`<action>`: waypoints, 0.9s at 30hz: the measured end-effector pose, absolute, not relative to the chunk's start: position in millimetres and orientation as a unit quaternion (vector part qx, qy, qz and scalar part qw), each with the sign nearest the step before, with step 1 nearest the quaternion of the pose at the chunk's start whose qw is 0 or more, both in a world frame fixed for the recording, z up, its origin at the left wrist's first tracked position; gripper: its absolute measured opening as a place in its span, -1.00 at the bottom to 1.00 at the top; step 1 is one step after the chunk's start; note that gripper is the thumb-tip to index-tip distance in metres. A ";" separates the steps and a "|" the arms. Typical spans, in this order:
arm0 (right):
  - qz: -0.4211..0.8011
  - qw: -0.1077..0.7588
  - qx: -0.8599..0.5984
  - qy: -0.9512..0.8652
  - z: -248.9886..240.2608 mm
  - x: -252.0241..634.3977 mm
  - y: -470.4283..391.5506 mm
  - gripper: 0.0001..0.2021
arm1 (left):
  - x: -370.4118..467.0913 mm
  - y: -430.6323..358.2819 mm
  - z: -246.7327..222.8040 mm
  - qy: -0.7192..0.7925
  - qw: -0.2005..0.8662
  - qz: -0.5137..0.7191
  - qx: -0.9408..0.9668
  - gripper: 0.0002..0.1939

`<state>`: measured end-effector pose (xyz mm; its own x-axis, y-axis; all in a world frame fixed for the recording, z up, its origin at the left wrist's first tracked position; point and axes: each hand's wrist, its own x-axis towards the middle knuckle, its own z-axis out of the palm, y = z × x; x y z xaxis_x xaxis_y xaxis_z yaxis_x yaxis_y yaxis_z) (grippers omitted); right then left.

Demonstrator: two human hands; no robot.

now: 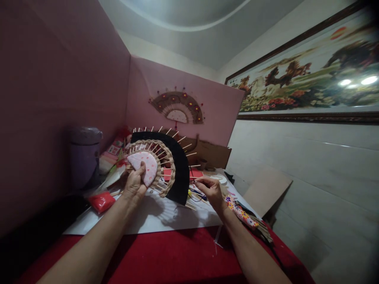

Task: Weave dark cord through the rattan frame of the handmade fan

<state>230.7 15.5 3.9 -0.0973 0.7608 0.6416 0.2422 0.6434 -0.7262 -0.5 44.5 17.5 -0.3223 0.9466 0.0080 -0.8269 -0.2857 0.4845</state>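
Note:
My left hand (pixel 137 182) grips a fan-shaped piece by its white, pink-spotted half-round base (pixel 150 163), thumb on the front. Outward from the base come a woven tan band (pixel 169 163) and a wide black band (pixel 180 161). Thin wooden sticks radiate through and poke out past the black edge. The piece is held up off the table and tilted. At its right edge, my right hand (pixel 209 190) pinches a thin dark cord (pixel 192 172) between thumb and finger. Where the cord's far end goes among the sticks is hard to make out.
A white sheet (pixel 142 221) lies on a red cloth (pixel 166 256). A red packet (pixel 101 202) and a purple bin (pixel 85 157) stand left. Flower-patterned material (pixel 241 212) lies right. A finished-looking fan (pixel 177 106) hangs on the pink board (pixel 207 94) behind.

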 end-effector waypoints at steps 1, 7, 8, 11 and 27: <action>0.225 0.566 -0.359 -0.707 3.9 231.1 15.2 -0.86 | -1.1 46.2 16.5 0.197 0.554 0.795 0.146 -0.85; 0.207 0.556 -0.363 -0.719 2.1 231.9 15.1 -0.82 | -4.2 55.3 10.8 0.195 0.515 0.821 0.150 -0.82; 0.194 0.550 -0.363 -0.727 1.9 231.3 14.7 -0.82 | -4.4 55.7 10.3 0.195 0.512 0.823 0.151 -0.82; 0.139 0.524 -0.352 -0.763 1.8 229.0 12.2 -0.84 | -4.3 55.1 9.6 0.193 0.516 0.818 0.166 -0.79; 0.020 0.507 -0.351 -0.787 3.3 236.6 14.3 -0.90 | -3.6 52.2 15.4 0.184 0.520 0.825 0.121 -0.79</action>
